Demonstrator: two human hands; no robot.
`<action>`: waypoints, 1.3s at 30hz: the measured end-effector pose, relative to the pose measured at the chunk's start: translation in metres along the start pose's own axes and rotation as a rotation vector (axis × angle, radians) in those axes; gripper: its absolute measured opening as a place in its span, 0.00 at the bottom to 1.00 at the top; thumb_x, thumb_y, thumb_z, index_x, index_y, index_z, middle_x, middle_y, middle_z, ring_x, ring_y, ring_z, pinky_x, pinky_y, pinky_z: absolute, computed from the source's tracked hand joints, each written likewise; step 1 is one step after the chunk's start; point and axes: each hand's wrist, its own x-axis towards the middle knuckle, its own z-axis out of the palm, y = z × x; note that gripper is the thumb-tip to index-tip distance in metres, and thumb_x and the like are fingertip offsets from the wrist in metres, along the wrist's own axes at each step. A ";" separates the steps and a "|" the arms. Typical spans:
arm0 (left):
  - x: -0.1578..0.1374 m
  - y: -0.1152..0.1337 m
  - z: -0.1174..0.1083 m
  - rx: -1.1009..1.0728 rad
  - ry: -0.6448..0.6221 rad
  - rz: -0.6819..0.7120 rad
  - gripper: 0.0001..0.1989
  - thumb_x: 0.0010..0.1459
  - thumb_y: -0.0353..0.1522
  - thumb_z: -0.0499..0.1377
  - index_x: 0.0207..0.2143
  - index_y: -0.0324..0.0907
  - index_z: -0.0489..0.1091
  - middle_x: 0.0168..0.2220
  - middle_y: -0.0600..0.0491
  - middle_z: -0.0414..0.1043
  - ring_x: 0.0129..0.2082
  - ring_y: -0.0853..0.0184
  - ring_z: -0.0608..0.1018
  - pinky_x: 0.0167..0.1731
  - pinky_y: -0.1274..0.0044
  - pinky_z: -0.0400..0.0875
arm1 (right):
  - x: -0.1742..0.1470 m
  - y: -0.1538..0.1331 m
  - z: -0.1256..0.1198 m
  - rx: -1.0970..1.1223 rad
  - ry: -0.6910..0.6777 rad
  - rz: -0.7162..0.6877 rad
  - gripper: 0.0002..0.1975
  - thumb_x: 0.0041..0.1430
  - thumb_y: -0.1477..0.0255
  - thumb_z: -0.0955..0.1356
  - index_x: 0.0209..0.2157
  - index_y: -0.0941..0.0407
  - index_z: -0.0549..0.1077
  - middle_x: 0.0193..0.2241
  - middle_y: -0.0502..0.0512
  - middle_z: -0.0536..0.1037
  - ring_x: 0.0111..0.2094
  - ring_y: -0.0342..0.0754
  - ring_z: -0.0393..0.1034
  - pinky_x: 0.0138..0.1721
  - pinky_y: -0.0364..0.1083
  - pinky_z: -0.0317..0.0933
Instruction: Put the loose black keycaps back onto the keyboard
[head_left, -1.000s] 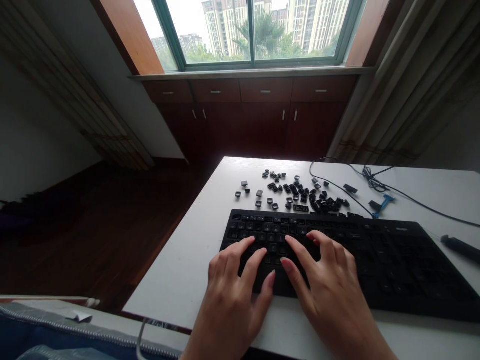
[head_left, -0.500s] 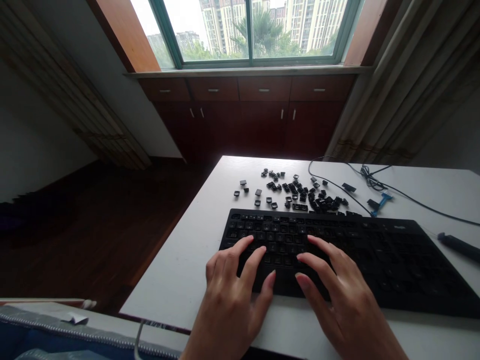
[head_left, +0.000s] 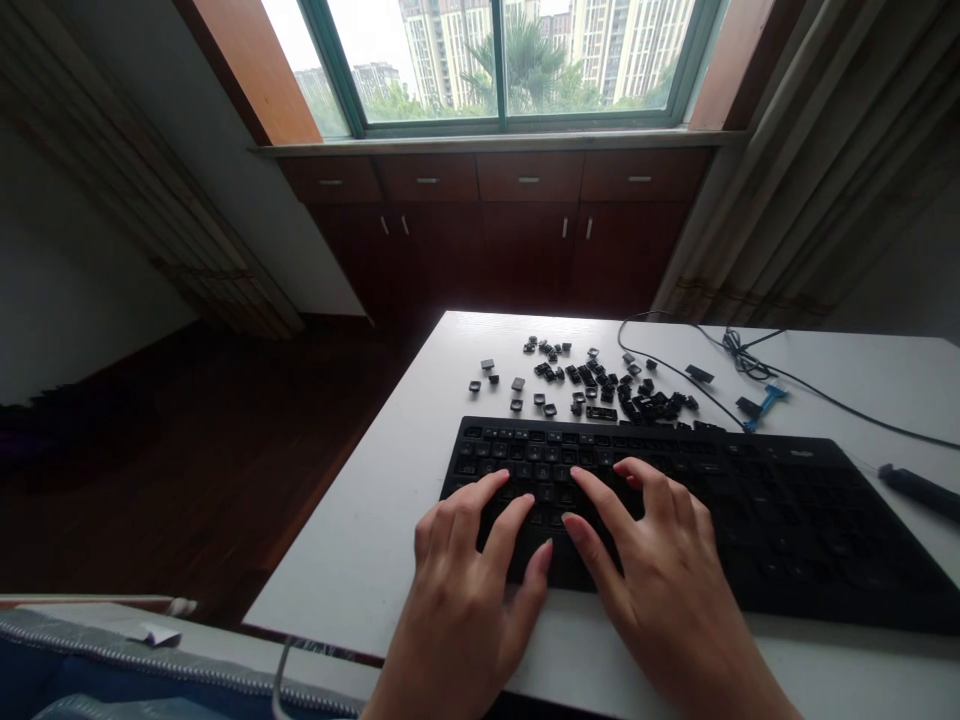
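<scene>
Here, in the head view, a matte black keyboard (head_left: 795,520) lies near the front edge of a smooth white table (head_left: 337,560), small boxy keycaps (head_left: 590,381) strewn between it and the far edge. Beyond, reddish-brown drawers (head_left: 510,190) are shut, contents hidden. The left hand (head_left: 465,570) and right hand (head_left: 664,570) spread loosely over the keyboard's left part; fingertip contact is unclear.
</scene>
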 end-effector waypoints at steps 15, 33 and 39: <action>-0.001 -0.001 -0.001 0.009 -0.005 -0.009 0.19 0.64 0.32 0.58 0.57 0.43 0.67 0.58 0.41 0.65 0.56 0.54 0.70 0.53 0.60 0.65 | -0.008 0.014 -0.007 0.164 0.073 -0.083 0.18 0.69 0.61 0.63 0.55 0.54 0.68 0.56 0.61 0.70 0.56 0.57 0.64 0.54 0.57 0.62; 0.001 0.000 -0.002 -0.022 0.004 -0.014 0.17 0.64 0.32 0.57 0.55 0.43 0.68 0.57 0.42 0.65 0.56 0.55 0.70 0.53 0.61 0.66 | 0.179 0.104 0.003 0.137 -0.210 0.005 0.16 0.65 0.63 0.67 0.45 0.59 0.78 0.40 0.60 0.80 0.39 0.51 0.74 0.42 0.49 0.66; 0.000 0.000 -0.003 -0.028 -0.001 -0.015 0.17 0.64 0.32 0.58 0.54 0.43 0.69 0.57 0.42 0.66 0.56 0.55 0.70 0.53 0.63 0.66 | 0.212 0.112 0.031 0.169 -0.296 0.079 0.13 0.60 0.65 0.70 0.39 0.60 0.81 0.32 0.59 0.82 0.31 0.47 0.75 0.33 0.45 0.66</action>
